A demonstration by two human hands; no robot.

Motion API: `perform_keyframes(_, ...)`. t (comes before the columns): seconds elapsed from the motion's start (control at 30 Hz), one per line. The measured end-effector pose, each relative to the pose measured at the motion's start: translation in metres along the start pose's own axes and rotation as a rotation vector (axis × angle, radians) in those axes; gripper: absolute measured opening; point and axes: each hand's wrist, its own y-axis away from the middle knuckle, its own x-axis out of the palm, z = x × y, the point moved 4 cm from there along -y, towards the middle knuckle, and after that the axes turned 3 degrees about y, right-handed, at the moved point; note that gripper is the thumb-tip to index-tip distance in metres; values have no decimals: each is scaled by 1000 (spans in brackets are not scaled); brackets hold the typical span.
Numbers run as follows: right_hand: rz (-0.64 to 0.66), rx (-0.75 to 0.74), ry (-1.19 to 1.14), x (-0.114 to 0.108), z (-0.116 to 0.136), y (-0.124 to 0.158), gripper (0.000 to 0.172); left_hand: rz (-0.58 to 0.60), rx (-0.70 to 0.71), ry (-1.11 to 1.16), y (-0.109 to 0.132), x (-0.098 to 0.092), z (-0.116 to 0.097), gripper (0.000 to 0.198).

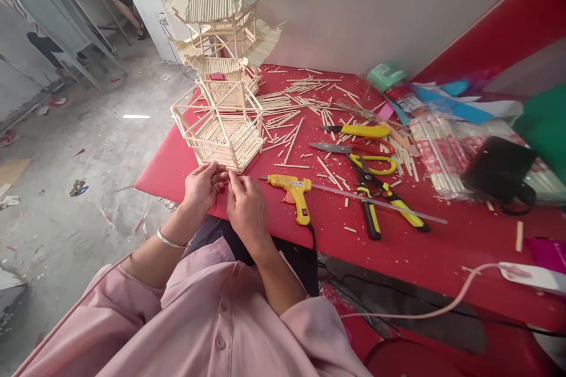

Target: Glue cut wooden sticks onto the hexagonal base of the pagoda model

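A tiered pagoda model (230,132) built from pale wooden sticks stands at the left end of the red table. At the front edge of its base, my left hand (203,187) has its fingers curled and the thumb pressed in. Close beside it, my right hand (246,203) pinches thumb and fingertips together. Whatever lies between the fingertips is too small and covered to make out. Just right of my right hand, a yellow hot glue gun (289,188) lies on its side with a clear glue stick (375,199) in its back.
Loose sticks (283,112) litter the red table (274,218). Right of the glue gun lie a yellow utility knife (365,130), scissors (336,148) and yellow-black pliers (371,212). Bagged sticks (442,156), a black object (499,168) and a white power strip (530,277) are further right.
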Motion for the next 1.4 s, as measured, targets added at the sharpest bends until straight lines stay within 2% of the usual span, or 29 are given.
perform_keyframes(0.27, 93, 11, 114, 14, -1, -6, 45, 3, 6, 9, -3, 0, 2, 19)
perform_keyframes(0.73, 127, 26, 147, 14, -1, -6, 47, -2, 5, 8, -5, -1, 3, 15)
perform_keyframes(1.4, 112, 11, 172, 15, 0, -6, 48, 2, -27, -9, -3, -1, 2, 22)
